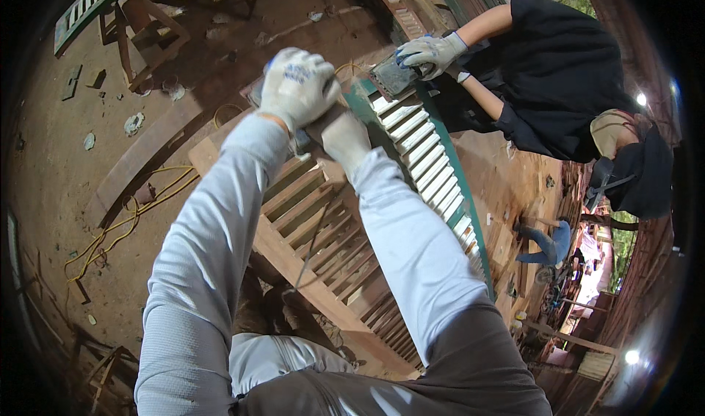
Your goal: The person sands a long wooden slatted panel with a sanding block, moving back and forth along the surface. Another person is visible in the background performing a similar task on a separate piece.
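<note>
- At the upper centre of the frame, the left hand point(299, 85), in a white glove with blue marks, is curled into a fist over a hand tool point(255, 93); most of that tool is hidden beneath the glove.
- Just below and to the right of it, the right hand point(345, 138), also gloved, is bent down close to the left one; its fingertips are out of sight, so I cannot tell whether they are spread or gripping something.
- From the centre toward the lower middle of the frame, an unpainted louvred panel point(312, 281) runs on a slant under the forearms, its slats set between wooden side rails; both hands are over its upper end.
- Right of centre, a green shutter point(435, 170) with pale slats lies beside that panel, partly covered by the right sleeve.
- Toward the upper right, a co-worker point(565, 71) in black leans over, a gloved hand point(433, 55) on a boxy tool point(393, 77) at the upper end of the green shutter.
- At the left, a curved board point(136, 159) and a looping yellow cord point(136, 212) lie on the brown ground.
- Upper left, a wooden trestle point(125, 41) stands near another louvred piece point(92, 12).
- Lower right, a distant person point(551, 241) in blue bends forward.
</note>
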`<action>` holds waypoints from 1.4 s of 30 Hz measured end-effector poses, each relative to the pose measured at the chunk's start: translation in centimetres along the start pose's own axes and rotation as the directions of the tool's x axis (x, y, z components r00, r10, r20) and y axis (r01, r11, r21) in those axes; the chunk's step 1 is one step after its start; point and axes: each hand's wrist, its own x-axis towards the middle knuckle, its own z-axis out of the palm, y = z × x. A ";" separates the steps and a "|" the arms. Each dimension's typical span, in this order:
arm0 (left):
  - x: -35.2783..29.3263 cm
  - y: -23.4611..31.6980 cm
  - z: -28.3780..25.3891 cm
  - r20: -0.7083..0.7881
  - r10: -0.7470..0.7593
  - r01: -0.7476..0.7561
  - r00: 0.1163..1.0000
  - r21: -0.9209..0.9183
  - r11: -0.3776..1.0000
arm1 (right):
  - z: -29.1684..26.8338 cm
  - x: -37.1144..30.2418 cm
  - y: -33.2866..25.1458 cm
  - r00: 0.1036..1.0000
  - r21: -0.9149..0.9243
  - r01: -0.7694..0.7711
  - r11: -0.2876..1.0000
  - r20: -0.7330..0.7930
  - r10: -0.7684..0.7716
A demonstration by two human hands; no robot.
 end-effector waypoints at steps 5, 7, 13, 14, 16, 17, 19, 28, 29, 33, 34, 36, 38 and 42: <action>0.1 1.9 0.1 0.015 0.010 -0.009 1.000 -0.016 1.000 | 0.5 0.1 1.9 0.999 -0.034 -0.051 0.998 0.007 0.051; -1.4 4.1 0.8 0.047 0.014 -0.012 0.999 -0.032 0.999 | 0.5 -2.3 2.5 0.996 -0.237 -0.013 0.971 0.081 0.033; -7.8 15.9 3.7 0.083 0.133 -0.114 0.988 -0.207 0.972 | 3.0 -16.4 13.0 0.994 0.119 -0.104 0.988 0.058 0.097; -9.1 18.0 4.1 0.123 0.163 -0.134 0.979 -0.214 0.968 | 3.9 -18.9 14.1 0.983 0.499 -0.181 0.847 0.060 0.175; -11.9 21.8 5.2 0.002 0.188 -0.177 0.982 -0.320 0.931 | 5.7 -24.0 16.1 0.944 0.991 -0.096 0.091 0.062 0.325; -13.0 24.0 5.3 0.021 0.243 -0.220 0.970 -0.353 0.909 | 7.0 -27.0 19.2 0.951 0.994 -0.035 0.104 0.001 0.309; -14.9 25.8 6.0 0.079 0.289 -0.236 0.954 -0.398 0.887 | 6.6 -29.3 19.1 0.924 0.987 -0.091 0.132 0.034 0.380; -9.1 15.9 3.8 0.033 0.181 -0.163 0.983 -0.294 0.942 | 3.5 -18.3 13.8 0.996 0.212 -0.079 0.974 0.061 0.067; -7.9 13.8 3.4 0.019 0.164 -0.152 0.986 -0.276 0.949 | 2.5 -15.4 12.0 0.986 -0.118 -0.098 0.988 0.122 0.113; -2.9 6.5 1.2 0.039 0.095 -0.087 0.995 -0.179 0.980 | 4.3 -5.2 10.3 0.925 -0.238 0.214 0.947 -0.263 -0.275; -2.0 4.3 1.0 0.006 0.077 -0.076 0.997 -0.145 0.987 | 3.7 -2.6 8.1 0.969 -0.205 0.170 0.964 -0.142 -0.201; 0.5 1.2 0.4 -0.040 0.071 -0.075 0.997 -0.098 0.992 | 2.4 2.0 5.7 0.992 -0.160 0.097 0.982 -0.061 -0.108; 2.3 -2.8 0.0 0.000 0.022 -0.022 1.000 -0.013 1.000 | 0.8 5.1 0.2 0.998 -0.050 0.040 0.998 -0.049 -0.042; 5.3 -4.7 0.5 -0.031 -0.026 0.026 0.999 0.019 0.999 | -1.7 8.1 -2.0 0.999 -0.038 -0.023 0.999 -0.042 0.021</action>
